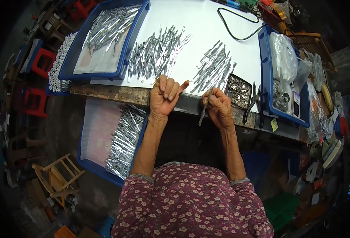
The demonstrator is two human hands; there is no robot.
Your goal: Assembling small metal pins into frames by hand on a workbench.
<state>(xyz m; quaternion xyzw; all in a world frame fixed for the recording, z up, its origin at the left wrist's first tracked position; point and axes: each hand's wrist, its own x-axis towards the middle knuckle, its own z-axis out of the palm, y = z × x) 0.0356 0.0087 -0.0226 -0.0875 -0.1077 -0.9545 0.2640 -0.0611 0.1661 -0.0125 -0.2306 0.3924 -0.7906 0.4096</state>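
Note:
Pinched in my right hand [219, 106] is a slim grey metal strip [202, 115], its lower end hanging past the table's front edge. My left hand [166, 95] has its fingers curled in and one finger stuck out to the right; whether it holds anything is hidden. That hand is at the near edge of a large pile of metal strips [153, 53]. Beyond my right hand lies a smaller pile of metal strips [212, 65]. A dark tray of small shiny metal parts [238, 91] sits just right of my right hand.
Pliers [251, 104] lie right of the small tray. Blue bins stand at both sides: one with strips [124, 73], one with plastic bags [265, 71]. A lower blue bin [99, 170] holds more strips. A black cable [238, 39] loops at the back.

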